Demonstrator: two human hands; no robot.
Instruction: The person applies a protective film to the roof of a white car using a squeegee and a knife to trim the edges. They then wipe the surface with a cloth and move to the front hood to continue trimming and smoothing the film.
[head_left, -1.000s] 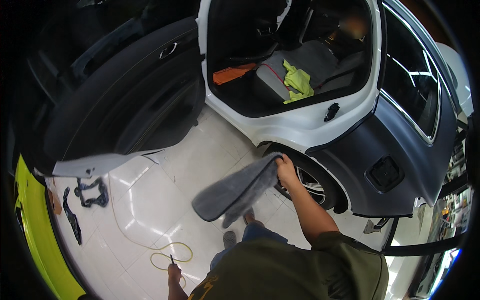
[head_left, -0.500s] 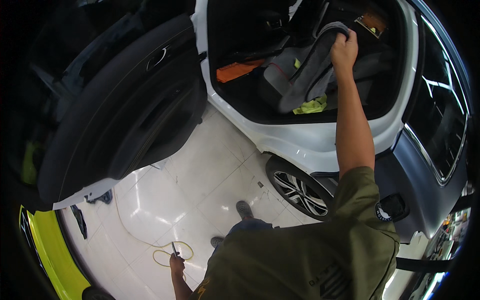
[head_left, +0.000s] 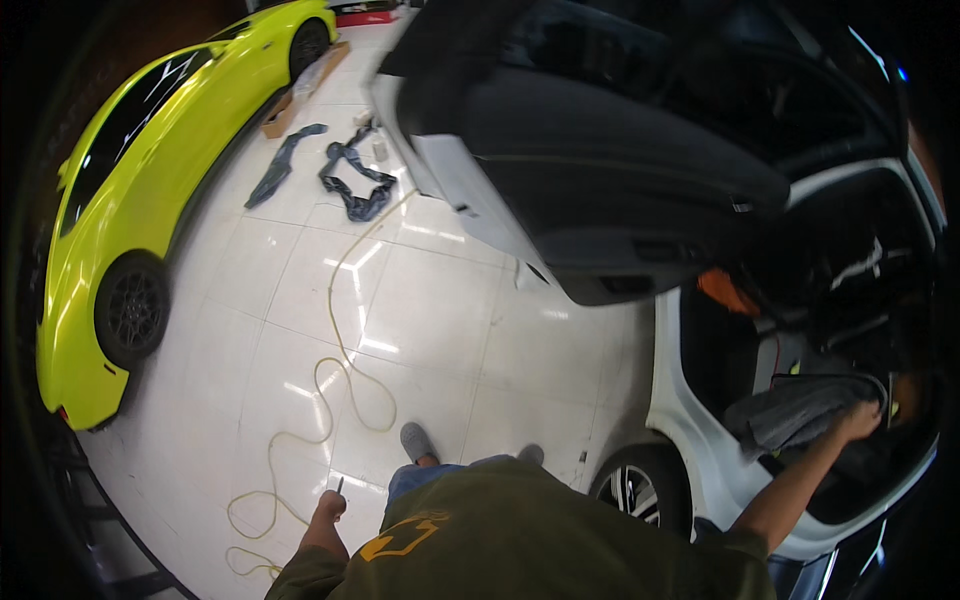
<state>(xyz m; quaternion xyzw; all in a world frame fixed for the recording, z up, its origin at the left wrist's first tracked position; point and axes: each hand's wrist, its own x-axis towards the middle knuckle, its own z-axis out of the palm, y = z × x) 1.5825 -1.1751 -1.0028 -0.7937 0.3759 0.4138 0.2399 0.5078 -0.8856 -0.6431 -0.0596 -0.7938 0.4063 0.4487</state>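
My right hand (head_left: 860,418) is closed on one end of a grey plush towel (head_left: 795,412), inside the open rear doorway of a white car (head_left: 672,375). The towel hangs to the left of the hand, in front of the seats. Low at the left, my left hand (head_left: 328,505) is wrapped round a slim dark stick-like object (head_left: 340,486). Only its upper end shows, so I cannot make out its kind. That hand is held over the tiled floor, near a yellow hose (head_left: 275,470).
The car's dark door (head_left: 620,190) stands open ahead, its lower edge jutting out. A bright yellow-green car (head_left: 190,140) is parked at the left. Dark plastic sheets (head_left: 357,195) and a cardboard box (head_left: 280,118) lie beyond the looping hose. An orange cloth (head_left: 727,292) is inside the doorway.
My view has swung left, bringing the yellow-green car and more hose into sight. The towel, still in my right hand, now appears farther right. My left hand keeps its slim object.
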